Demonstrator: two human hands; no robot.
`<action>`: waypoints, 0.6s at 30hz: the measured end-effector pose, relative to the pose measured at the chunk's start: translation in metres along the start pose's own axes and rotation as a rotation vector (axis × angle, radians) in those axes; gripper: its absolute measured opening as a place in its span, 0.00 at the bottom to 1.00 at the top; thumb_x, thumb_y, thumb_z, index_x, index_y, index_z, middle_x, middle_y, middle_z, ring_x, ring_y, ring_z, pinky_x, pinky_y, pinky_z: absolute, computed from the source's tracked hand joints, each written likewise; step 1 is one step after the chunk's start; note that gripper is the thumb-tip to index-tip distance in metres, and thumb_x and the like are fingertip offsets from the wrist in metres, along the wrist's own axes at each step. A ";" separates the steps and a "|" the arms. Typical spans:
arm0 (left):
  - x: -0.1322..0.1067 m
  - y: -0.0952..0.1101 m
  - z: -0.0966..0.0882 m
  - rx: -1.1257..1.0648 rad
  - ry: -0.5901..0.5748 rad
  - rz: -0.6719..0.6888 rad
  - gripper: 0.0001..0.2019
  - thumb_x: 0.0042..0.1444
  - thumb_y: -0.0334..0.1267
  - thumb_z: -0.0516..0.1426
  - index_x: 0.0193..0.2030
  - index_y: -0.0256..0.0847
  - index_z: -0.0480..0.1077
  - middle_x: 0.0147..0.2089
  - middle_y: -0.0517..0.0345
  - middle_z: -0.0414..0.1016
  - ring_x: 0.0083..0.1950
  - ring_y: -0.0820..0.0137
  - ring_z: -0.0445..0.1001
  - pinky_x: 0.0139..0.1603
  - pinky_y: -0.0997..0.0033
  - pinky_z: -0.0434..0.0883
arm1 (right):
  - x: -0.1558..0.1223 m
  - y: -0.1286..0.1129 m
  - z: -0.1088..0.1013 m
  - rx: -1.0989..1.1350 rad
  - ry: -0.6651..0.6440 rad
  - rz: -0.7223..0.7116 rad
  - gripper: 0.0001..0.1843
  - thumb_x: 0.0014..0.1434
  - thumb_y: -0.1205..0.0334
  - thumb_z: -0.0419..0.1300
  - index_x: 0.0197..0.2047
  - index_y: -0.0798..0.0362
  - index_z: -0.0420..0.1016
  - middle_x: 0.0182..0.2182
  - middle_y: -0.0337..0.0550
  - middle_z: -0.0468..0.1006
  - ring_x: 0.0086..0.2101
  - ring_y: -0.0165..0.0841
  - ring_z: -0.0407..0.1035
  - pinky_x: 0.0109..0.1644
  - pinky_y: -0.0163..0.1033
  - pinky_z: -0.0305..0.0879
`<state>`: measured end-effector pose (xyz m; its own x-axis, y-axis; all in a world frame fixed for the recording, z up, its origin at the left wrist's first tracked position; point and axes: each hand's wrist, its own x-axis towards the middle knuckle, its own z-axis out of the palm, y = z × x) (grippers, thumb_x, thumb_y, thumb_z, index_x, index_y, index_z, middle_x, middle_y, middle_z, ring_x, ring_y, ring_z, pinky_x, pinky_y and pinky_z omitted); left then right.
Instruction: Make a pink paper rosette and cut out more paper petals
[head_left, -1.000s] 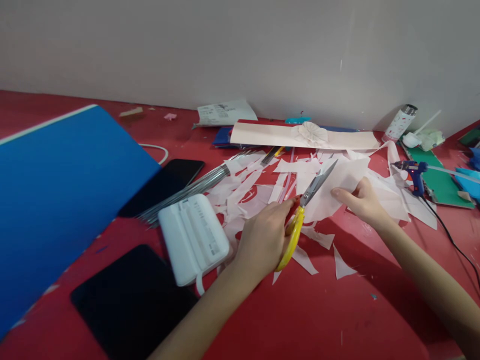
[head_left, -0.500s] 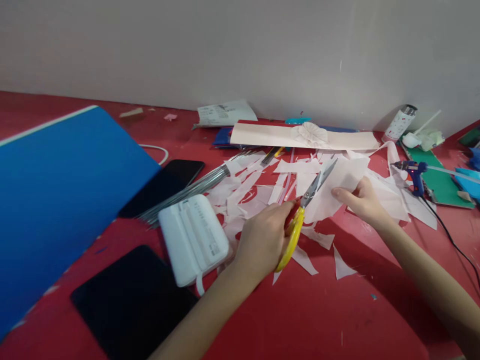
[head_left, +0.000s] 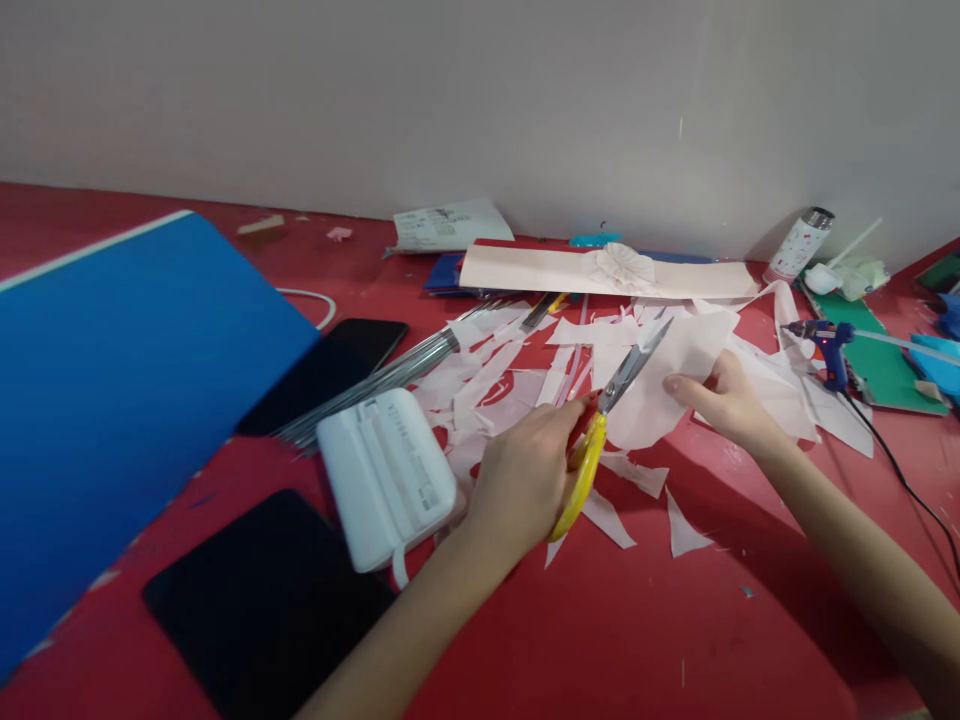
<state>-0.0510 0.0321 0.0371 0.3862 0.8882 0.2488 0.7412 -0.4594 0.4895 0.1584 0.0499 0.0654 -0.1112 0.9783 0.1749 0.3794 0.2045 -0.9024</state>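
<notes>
My left hand [head_left: 525, 480] is closed round the yellow handles of a pair of scissors [head_left: 589, 470]. The blades point up and away to the right and lie along the left edge of a white sheet of paper [head_left: 694, 350]. They look nearly closed. My right hand [head_left: 724, 400] pinches this sheet at its right side, thumb on top; the fingers under it are hidden. White paper scraps [head_left: 491, 375] lie in a loose pile around and below both hands. A white power bank with a strap [head_left: 390, 480] sits left of my left wrist.
A blue board [head_left: 135, 400], a phone [head_left: 330, 370] and a black tablet-like slab [head_left: 262, 600] lie at the left. Thin wires [head_left: 382, 380] cross the middle. A paper flower [head_left: 619, 265] rests on a pale strip behind. A glue gun [head_left: 829, 350] with a cord and a flask [head_left: 799, 245] stand right.
The scissors' blades have come closer together and shifted slightly left along the sheet's edge. The sheet's lower left edge looks rounder. Both hands keep their hold.
</notes>
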 end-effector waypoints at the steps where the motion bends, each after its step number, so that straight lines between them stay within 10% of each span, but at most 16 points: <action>1: 0.000 0.000 0.000 -0.009 0.006 0.001 0.08 0.55 0.32 0.47 0.33 0.38 0.67 0.31 0.53 0.72 0.32 0.67 0.71 0.33 0.69 0.66 | 0.000 0.000 -0.001 0.002 0.004 -0.001 0.08 0.50 0.59 0.56 0.25 0.53 0.65 0.22 0.36 0.64 0.25 0.28 0.61 0.28 0.35 0.58; 18: 0.000 -0.002 0.002 -0.023 0.020 -0.015 0.09 0.55 0.33 0.48 0.36 0.38 0.69 0.35 0.51 0.75 0.37 0.64 0.74 0.37 0.67 0.69 | 0.002 0.004 -0.003 0.024 -0.004 0.008 0.06 0.47 0.60 0.58 0.26 0.53 0.67 0.22 0.37 0.66 0.25 0.30 0.62 0.28 0.35 0.59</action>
<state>-0.0518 0.0331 0.0345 0.3637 0.8952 0.2576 0.7338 -0.4457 0.5127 0.1624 0.0527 0.0632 -0.1120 0.9797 0.1661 0.3579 0.1957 -0.9130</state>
